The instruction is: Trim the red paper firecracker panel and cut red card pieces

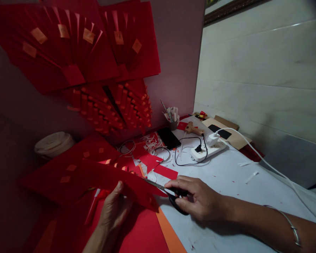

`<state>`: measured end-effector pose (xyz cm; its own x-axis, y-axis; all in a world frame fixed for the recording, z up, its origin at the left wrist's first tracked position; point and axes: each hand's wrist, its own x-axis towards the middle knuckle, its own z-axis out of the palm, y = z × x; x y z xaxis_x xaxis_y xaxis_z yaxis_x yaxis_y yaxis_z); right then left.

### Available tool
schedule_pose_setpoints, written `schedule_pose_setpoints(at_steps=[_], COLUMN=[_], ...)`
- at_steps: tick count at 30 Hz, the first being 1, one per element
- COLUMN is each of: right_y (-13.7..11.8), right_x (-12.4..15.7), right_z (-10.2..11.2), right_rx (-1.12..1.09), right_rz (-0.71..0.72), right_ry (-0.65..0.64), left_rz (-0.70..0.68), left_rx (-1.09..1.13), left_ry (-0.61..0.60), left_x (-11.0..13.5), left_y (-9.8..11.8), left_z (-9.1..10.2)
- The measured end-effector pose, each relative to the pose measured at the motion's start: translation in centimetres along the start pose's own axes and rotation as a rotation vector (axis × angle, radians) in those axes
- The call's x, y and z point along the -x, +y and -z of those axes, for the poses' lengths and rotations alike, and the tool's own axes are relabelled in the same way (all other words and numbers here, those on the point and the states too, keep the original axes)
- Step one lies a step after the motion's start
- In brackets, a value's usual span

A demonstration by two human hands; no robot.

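A white table [226, 175] fills the lower right of the view. Big red paper fans [68, 45] hang on the wall above it, with small gold bits stuck on them.

A red sheet [107, 177] is held up over the table, low and in the middle. It is long and runs from the left side to a pointed end near the right hand. It lies between the two hands, just above more red paper and an orange strip [168, 232] on the table.

The left hand [114, 211] comes up from the bottom of the view and pinches the red sheet. Its thumb lies on top of the paper. The other fingers are under the paper and cannot be seen.

The right hand [197, 198] is just to the right of the sheet. It is curled shut around the black handles of the scissors [171, 193]. The thin blades point left and touch the edge of the red sheet. How wide the blades stand cannot be told. A thin bracelet [292, 228] sits on the right arm.

Farther back on the table lie a white power strip [208, 151], a black phone [168, 137], a glue gun [193, 129] and a cup of pens [172, 119]. A white cable [265, 163] runs from the power strip off to the right. Small paper scraps lie all around.
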<state>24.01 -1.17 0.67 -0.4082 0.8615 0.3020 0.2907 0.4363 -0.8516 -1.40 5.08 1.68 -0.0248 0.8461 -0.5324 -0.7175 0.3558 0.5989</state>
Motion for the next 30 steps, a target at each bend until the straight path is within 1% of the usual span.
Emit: schedule_pose_setpoints(at_steps=[12,17,22,26,30], right_y=[-0.16,-0.23,-0.45,-0.60,-0.51], right_x=[0.05,0.11,0.04,-0.05,-0.04], right_z=[-0.09,-0.09,0.01,0.09,0.08], right_rx=[-0.010,-0.008,0.010,0.002,0.000], right_rz=[-0.004,-0.007,-0.005,-0.019,-0.020], right_ry=[-0.001,0.001,-0.012,-0.010,-0.008], left_rz=[-0.004,-0.030,-0.013,0.023,0.022], left_rx=[0.041,0.064,0.062,0.022,0.018], left_ry=[0.003,0.006,0.002,-0.028,-0.061], left_x=[0.08,0.23,0.13,-0.19,-0.28], left_y=[-0.08,-0.10,-0.05,0.00,-0.19], left_z=[-0.03,-0.36,-0.33,0.05,0.30])
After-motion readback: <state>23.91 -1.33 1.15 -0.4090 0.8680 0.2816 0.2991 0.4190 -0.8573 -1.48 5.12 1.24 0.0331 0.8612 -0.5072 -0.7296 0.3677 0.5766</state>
